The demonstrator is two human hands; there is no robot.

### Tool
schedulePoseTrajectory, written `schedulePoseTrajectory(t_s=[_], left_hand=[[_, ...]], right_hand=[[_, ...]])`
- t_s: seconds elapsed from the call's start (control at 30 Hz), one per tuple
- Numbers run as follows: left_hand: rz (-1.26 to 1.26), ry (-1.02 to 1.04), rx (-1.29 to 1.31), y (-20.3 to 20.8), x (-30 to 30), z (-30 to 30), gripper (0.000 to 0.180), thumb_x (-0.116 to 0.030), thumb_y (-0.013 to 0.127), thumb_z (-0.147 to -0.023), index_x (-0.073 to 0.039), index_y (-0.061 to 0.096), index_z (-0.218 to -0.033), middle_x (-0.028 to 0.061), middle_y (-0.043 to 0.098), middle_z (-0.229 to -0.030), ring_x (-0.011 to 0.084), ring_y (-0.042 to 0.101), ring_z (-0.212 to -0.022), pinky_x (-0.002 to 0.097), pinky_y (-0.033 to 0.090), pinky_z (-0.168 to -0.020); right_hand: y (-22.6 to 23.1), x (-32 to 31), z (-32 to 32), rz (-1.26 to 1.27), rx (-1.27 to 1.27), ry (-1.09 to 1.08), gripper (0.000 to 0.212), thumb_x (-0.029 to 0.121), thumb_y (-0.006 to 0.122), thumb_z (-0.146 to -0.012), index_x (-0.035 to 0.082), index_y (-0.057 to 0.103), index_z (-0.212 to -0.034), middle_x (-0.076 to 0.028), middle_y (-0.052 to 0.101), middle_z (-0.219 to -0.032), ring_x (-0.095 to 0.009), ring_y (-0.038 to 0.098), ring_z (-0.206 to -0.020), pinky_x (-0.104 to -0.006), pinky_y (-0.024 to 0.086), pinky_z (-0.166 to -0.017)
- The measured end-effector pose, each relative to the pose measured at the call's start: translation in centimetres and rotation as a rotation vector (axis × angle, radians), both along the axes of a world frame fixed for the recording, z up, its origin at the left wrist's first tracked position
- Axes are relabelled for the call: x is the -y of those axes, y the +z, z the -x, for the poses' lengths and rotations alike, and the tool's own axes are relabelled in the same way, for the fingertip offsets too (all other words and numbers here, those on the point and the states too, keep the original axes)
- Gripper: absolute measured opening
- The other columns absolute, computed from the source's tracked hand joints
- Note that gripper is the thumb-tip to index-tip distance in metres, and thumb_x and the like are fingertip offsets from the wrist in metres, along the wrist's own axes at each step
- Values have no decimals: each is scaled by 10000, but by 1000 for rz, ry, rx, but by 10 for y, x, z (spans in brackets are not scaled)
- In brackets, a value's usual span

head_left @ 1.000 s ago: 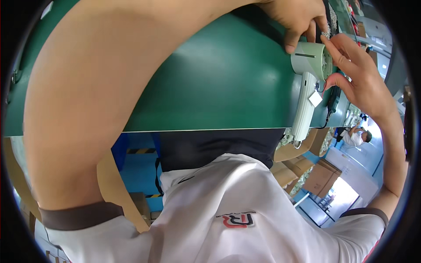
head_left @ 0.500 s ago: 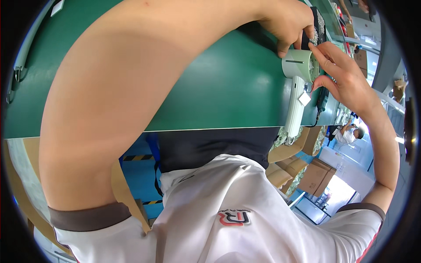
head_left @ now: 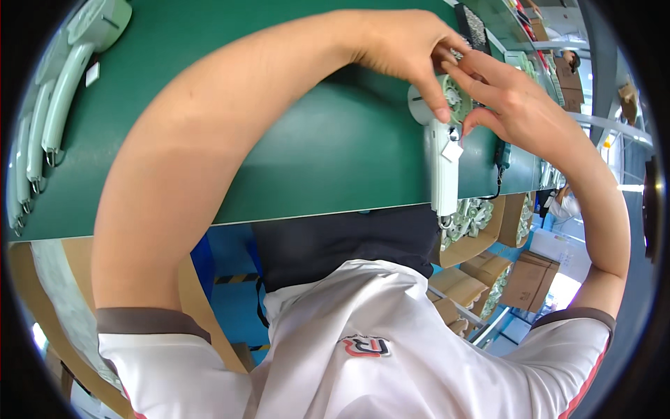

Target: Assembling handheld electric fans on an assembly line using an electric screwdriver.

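Observation:
A pale green and white handheld fan (head_left: 444, 174) is on the green table at the right, its handle toward me and a small white tag (head_left: 451, 151) hanging beside it. My left hand (head_left: 408, 52) closes on the round head, the thumb pressed at its rim near the handle. From the right, my right hand (head_left: 513, 98) spans the open side of the same head, with thumb and fingertips close against it. The fingertips of both hands meet at the far side; anything small between them is hidden. Just beyond is a black tray (head_left: 474, 28) of tiny metal pieces.
Several similar fans (head_left: 66, 98) lie in a row at the table's left end. A dark tool with a cord (head_left: 501, 157) is right of the held fan. Below the table edge, a cardboard box (head_left: 464, 253) holds pale green parts. Another person (head_left: 564, 204) is in the right background.
My left hand has come back from the black tray to the fan head, its thumb now on the rim. The view has shifted, bringing more of the left-hand fans into sight.

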State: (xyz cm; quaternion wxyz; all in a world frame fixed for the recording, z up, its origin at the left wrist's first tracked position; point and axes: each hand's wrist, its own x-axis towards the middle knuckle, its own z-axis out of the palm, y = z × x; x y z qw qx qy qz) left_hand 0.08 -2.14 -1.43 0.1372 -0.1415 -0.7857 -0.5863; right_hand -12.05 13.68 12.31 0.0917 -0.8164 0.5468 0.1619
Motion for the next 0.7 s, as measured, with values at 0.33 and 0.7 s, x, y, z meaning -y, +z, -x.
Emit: schedulePoseTrajectory(t_s=[0.33,0.7], left_hand=[[-69,-57,17,-6,-15,13,681,-209,967,-623,-46,628,-1190,49,679,-951,169,594,-859,326,500,-822],[4,-53,225,17,-18,0,813,-129,936,-663,-15,607,-1398,96,743,-1186,190,678,-1111,358,494,-1047]], right_hand=[[-16,-21,18,199,23,35,685,166,871,-676,-33,637,-1289,-130,556,-1098,-311,611,-993,-416,528,-847],[-10,-127,142,548,-157,-237,451,-34,680,-827,13,648,-1274,-169,631,-1168,-326,636,-1082,-429,540,-919]])
